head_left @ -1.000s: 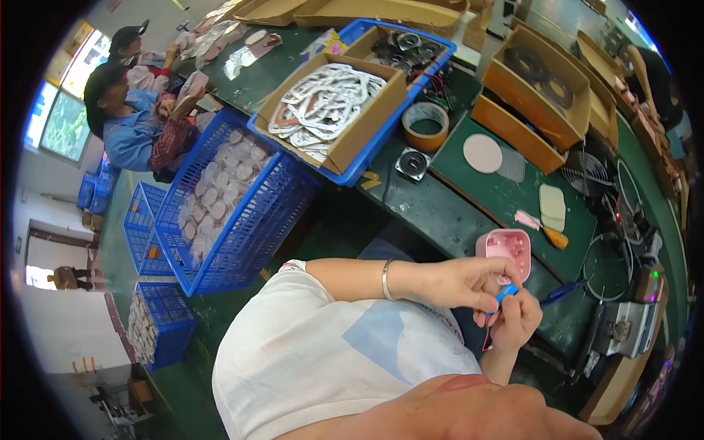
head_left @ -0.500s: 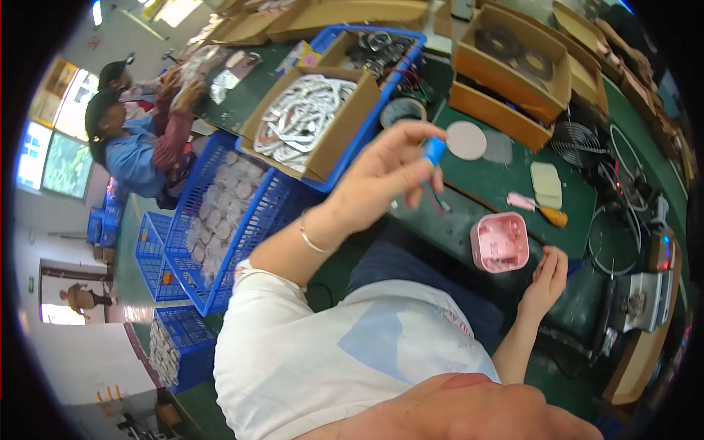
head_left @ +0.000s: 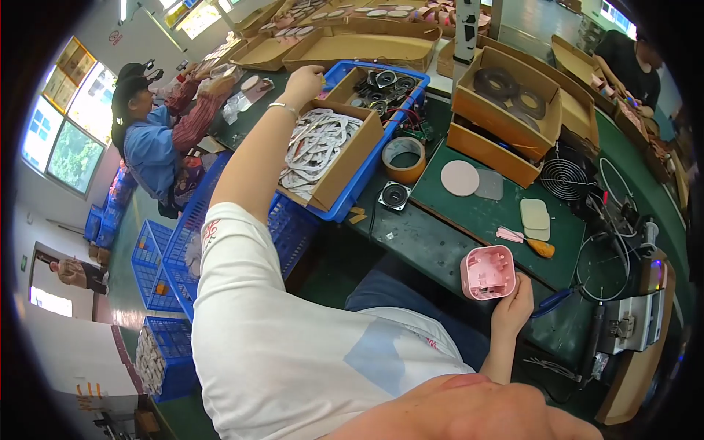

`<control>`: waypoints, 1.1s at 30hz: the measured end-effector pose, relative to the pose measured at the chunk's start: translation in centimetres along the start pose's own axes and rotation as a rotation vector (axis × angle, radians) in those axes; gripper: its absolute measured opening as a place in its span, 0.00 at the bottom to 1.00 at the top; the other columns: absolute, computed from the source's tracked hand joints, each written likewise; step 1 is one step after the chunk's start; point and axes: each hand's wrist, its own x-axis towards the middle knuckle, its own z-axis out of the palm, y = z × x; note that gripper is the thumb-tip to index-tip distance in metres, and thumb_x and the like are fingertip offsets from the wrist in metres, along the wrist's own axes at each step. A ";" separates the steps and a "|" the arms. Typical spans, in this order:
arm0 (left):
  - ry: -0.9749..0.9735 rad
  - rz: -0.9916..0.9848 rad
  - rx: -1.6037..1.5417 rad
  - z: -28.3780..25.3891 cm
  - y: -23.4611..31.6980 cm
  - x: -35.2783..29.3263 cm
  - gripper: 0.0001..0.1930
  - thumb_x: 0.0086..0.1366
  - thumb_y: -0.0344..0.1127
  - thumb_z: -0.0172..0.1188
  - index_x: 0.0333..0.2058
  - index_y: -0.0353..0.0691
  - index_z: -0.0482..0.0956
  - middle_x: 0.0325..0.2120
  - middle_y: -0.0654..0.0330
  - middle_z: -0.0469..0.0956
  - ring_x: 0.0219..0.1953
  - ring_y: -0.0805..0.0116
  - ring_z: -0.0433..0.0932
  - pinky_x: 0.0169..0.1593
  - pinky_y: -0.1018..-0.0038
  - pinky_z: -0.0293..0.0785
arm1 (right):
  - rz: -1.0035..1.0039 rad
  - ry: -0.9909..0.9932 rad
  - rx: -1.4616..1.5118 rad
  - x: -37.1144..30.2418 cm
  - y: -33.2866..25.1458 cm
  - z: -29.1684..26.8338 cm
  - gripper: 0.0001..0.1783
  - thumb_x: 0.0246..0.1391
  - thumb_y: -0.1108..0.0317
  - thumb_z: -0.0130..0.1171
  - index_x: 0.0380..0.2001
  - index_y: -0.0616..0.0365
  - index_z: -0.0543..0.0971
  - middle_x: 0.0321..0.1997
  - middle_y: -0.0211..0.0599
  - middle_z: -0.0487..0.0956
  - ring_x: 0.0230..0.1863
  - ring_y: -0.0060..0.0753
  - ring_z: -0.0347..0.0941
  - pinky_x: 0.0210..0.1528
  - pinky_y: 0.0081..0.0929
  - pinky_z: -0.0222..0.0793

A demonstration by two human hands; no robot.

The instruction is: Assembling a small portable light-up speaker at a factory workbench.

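Note:
My left hand (head_left: 304, 84), a bracelet at its wrist, is stretched out over the far left end of a blue crate (head_left: 345, 209). Its fingers are curled; what they hold, if anything, is hidden. Beside it, a cardboard box of white ring-like parts (head_left: 323, 150) sits in the crate, with several small black speakers (head_left: 385, 81) behind. At the bench's front edge, my right hand (head_left: 513, 304) grips a pink rounded-square plastic housing (head_left: 488, 273) by its right side. The housing's open top faces up, showing small fittings inside.
On the bench are a loose speaker (head_left: 394, 195), a tape roll (head_left: 403, 159), a round pale disc (head_left: 460, 178), cream pads (head_left: 535, 218) and a blue-handled tool (head_left: 554, 301). Cardboard boxes (head_left: 506, 110) stand behind. A co-worker (head_left: 158, 132) works at far left, another (head_left: 631, 70) at far right.
My left hand has moved from above the bench to the crate's far left end; the blue cylinder it held no longer shows. My right hand has taken hold of the pink housing.

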 end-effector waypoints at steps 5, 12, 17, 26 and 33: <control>-0.131 0.147 -0.042 -5.1 10.8 -8.4 0.16 0.64 0.35 0.57 0.49 0.44 0.84 0.40 0.45 0.84 0.45 0.48 0.83 0.49 0.55 0.78 | -0.022 0.021 0.032 0.4 0.1 0.1 0.09 0.66 0.75 0.48 0.42 0.67 0.76 0.40 0.50 0.77 0.43 0.52 0.76 0.48 0.37 0.70; -0.145 1.126 -0.690 -3.4 25.2 -26.4 0.11 0.55 0.40 0.65 0.35 0.41 0.81 0.35 0.52 0.80 0.40 0.48 0.81 0.40 0.56 0.77 | 0.044 0.138 0.210 -0.9 4.1 -0.6 0.11 0.69 0.75 0.46 0.46 0.69 0.76 0.46 0.48 0.77 0.48 0.45 0.76 0.54 0.34 0.71; -0.211 1.044 -0.770 0.3 29.3 -33.6 0.28 0.51 0.53 0.72 0.43 0.39 0.79 0.52 0.37 0.70 0.57 0.37 0.69 0.57 0.47 0.65 | -0.288 0.135 0.037 2.0 3.5 -5.9 0.16 0.73 0.64 0.47 0.43 0.66 0.79 0.37 0.41 0.78 0.31 0.33 0.72 0.34 0.26 0.70; -0.348 0.663 -0.671 1.9 30.0 -35.7 0.31 0.47 0.47 0.76 0.49 0.40 0.77 0.57 0.39 0.66 0.61 0.41 0.65 0.62 0.51 0.62 | -0.218 0.476 0.039 6.1 2.1 -7.0 0.15 0.74 0.64 0.42 0.42 0.63 0.75 0.35 0.42 0.71 0.31 0.36 0.66 0.36 0.29 0.67; -1.077 -0.184 -1.822 1.9 28.7 -34.3 0.26 0.67 0.50 0.63 0.59 0.45 0.75 0.53 0.59 0.77 0.55 0.67 0.77 0.53 0.67 0.77 | -0.335 0.058 -0.329 6.7 3.8 -6.0 0.22 0.68 0.67 0.55 0.61 0.66 0.73 0.61 0.53 0.75 0.63 0.52 0.70 0.67 0.41 0.62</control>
